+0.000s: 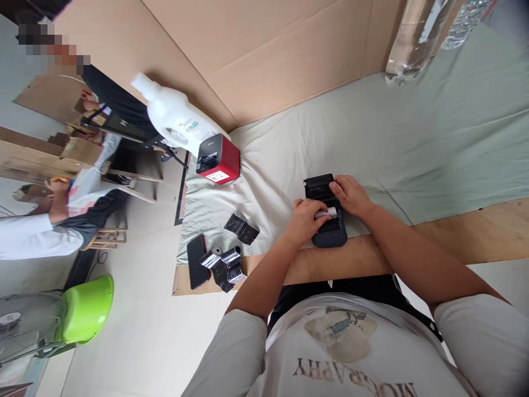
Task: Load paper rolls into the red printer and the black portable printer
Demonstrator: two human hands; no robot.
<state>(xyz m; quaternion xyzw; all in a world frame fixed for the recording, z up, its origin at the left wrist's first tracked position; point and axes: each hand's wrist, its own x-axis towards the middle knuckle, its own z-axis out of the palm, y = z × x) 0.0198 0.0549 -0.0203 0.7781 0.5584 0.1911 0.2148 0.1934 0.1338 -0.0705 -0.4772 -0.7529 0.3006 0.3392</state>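
Nearest to the person, at the desk [475, 237] edge, lies a small black printer [328, 212] with its lid open. The left hand [303, 220] has its fingers closed on a white paper roll [327, 212] inside the printer. The right hand [349, 194] rests on the printer, fingers curled against its side. To the left lie a phone [196, 261] and shiny black wrappers [225, 264]. Farther away stand a red printer [218, 159] and a white bottle [176, 117].
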